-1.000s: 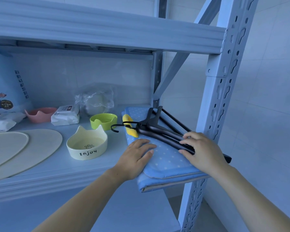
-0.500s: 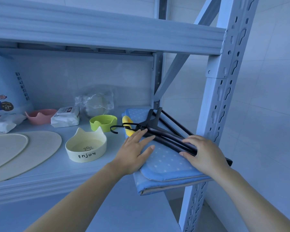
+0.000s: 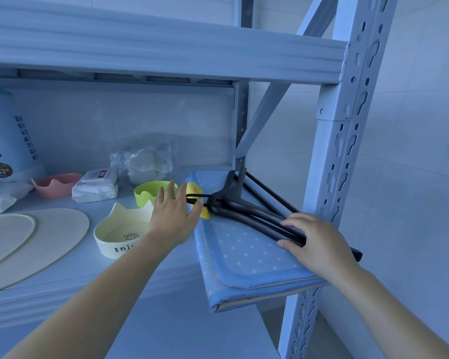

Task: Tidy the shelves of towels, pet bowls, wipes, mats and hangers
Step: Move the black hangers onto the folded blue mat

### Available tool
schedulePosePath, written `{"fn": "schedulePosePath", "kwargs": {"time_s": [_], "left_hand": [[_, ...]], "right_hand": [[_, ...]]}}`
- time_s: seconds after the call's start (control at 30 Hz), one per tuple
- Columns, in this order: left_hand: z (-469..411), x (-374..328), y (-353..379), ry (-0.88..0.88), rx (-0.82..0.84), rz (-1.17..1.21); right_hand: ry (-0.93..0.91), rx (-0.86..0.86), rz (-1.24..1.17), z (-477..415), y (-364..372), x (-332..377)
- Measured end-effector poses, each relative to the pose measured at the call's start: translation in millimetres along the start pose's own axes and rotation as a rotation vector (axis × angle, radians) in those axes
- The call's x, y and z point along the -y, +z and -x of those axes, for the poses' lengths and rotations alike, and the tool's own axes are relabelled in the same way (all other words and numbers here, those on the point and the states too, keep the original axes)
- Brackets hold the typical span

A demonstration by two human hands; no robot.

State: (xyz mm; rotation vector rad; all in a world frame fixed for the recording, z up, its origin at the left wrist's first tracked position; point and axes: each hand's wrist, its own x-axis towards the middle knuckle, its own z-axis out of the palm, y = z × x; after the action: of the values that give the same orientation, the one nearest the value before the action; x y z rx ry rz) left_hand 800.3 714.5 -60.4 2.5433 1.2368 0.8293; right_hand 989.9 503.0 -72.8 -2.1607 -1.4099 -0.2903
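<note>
A bundle of black hangers (image 3: 246, 211) lies on a folded blue dotted towel (image 3: 244, 257) at the right end of the shelf (image 3: 70, 273). The towel's near end overhangs the shelf's front edge. My right hand (image 3: 319, 244) grips the hangers' arm ends, thumb on one side and fingers on the other. My left hand (image 3: 173, 216) hovers with fingers spread at the hangers' hooks, holding nothing. A yellow item (image 3: 193, 187) peeks out under the hooks. A cream cat-ear bowl (image 3: 117, 231) and a green bowl (image 3: 147, 192) sit just left of the towel.
Two beige oval mats (image 3: 49, 234) lie at the left. Behind them are a pink bowl (image 3: 55, 185), two wipes packs (image 3: 96, 185), a crumpled plastic bag (image 3: 143, 161) and a large printed bag (image 3: 5, 151). The shelf upright (image 3: 332, 164) stands close to my right hand.
My left hand lifted off the blue towel and moved up and back to the hangers' hooks. My right hand stayed on the hangers. The towel has hardly shifted.
</note>
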Motion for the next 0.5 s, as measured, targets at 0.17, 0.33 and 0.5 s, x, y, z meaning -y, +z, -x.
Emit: {"fn": "schedulePosePath", "kwargs": {"time_s": [0.17,0.33,0.5], "left_hand": [[-4,-5,-3,-0.030,0.100,0.019],[-1,-7,3,-0.043,0.010,0.119],[0,-13,8,0.053,-0.027,0.183]], "right_hand": [[0.001,0.009,0.004,-1,1,-1],[-0.003,0.004,0.016,1,0,0],[0.007,-0.013,-0.015,-2,-2,2]]}}
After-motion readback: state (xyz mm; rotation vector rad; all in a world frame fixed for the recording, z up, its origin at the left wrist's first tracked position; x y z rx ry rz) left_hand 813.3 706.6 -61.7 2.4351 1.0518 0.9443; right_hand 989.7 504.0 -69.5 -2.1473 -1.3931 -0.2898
